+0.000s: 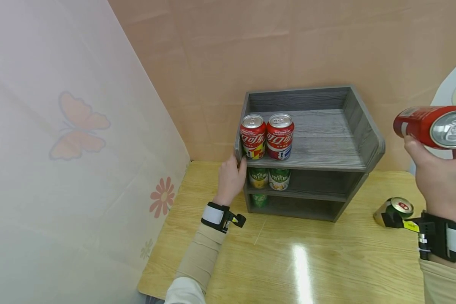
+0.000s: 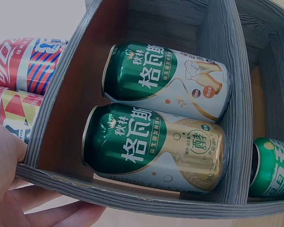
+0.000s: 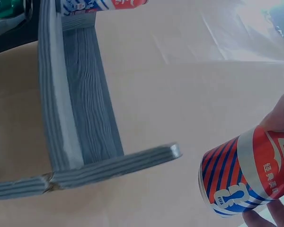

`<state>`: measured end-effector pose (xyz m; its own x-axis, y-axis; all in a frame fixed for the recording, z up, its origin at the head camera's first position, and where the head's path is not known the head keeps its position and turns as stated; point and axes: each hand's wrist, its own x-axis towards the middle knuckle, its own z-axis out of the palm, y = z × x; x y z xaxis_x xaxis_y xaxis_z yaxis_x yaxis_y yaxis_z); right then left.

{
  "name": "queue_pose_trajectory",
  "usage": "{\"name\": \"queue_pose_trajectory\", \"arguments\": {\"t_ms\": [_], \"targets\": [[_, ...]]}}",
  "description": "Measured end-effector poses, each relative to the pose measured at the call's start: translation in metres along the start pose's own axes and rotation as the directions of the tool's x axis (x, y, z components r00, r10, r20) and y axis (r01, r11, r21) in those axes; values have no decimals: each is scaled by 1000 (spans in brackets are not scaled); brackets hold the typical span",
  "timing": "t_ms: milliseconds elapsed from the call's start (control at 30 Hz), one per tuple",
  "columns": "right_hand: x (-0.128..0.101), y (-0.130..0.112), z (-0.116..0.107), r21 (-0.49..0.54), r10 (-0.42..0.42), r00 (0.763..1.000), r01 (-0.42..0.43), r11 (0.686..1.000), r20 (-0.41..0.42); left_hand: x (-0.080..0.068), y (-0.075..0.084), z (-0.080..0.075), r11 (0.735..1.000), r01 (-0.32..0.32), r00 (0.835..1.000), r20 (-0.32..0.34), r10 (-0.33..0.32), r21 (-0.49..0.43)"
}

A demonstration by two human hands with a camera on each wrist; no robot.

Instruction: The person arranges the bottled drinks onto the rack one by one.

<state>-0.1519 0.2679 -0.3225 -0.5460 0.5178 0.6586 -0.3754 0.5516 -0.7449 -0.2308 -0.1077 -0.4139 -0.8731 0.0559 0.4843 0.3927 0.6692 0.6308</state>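
A grey wooden shelf (image 1: pixel 327 139) with three levels stands on the wooden table (image 1: pixel 289 261) against the wall. Two red cola cans (image 1: pixel 267 136) stand at the left of its top level. Two green cans (image 2: pixel 156 151) sit on the middle level and one green can (image 2: pixel 274 168) on the bottom. My left hand (image 1: pixel 231 177) grips the shelf's left side wall (image 2: pixel 61 94), thumb at its front edge. My right hand (image 1: pixel 437 177) holds a third red cola can (image 1: pixel 431 126) tilted on its side in the air, to the right of the shelf and apart from it (image 3: pixel 246 175).
Another can with a green top (image 1: pixel 397 209) lies on the table at the right, partly hidden by my wrist strap. A pale curtain (image 1: pixel 61 147) with butterfly and flower prints hangs along the left. A tan wall (image 1: pixel 289 42) stands behind the shelf.
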Motion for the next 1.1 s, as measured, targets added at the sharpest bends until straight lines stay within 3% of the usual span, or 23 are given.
{"name": "queue_pose_trajectory", "arguments": {"t_ms": [300,400,633,967,1100], "targets": [[2,-18,4,66,-26,1000,25,998,5,1,0,0,1000,-5,1000,-2,5,-3],[3,-23,7,138,-29,1000,29,990,1,1,0,0,1000,-7,1000,-2,7,2],[1,-32,9,149,-68,997,64,987,22,0,0,0,1000,-6,1000,3,6,-8],[7,-45,16,315,-95,995,82,946,25,0,0,-1,1000,-26,1000,-9,26,-6],[5,-57,22,397,-84,996,76,915,1,0,0,-1,1000,-23,1000,-6,23,-7]]}}
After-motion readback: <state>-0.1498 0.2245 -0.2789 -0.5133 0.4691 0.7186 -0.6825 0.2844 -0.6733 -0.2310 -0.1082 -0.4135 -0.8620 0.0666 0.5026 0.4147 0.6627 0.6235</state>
